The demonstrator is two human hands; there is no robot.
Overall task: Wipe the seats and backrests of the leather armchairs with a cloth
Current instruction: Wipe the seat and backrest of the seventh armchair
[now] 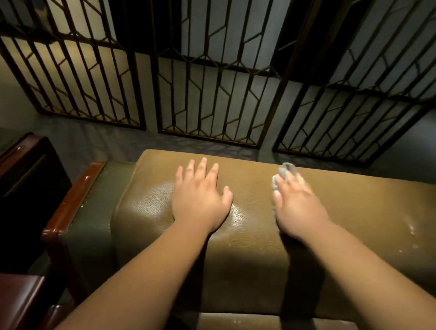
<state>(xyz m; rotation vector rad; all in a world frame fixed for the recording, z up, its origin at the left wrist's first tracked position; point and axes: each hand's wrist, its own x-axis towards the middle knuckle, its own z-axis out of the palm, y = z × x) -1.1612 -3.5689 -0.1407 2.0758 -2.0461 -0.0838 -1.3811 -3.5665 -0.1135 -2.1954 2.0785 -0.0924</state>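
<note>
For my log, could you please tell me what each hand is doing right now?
Left hand: open, flat on the backrest.
Right hand: pressing the cloth against the backrest; grip unclear.

Most of the cloth is tucked under the right hand, only a grey bit poking out past the fingertips, and that hand's fingers are smeared with blur. The armchair runs off the right edge and the bottom edge, seat barely showing. The dark wooden table at lower left is cut by the corner. The screen panels lose their tops at the upper edge.
</note>
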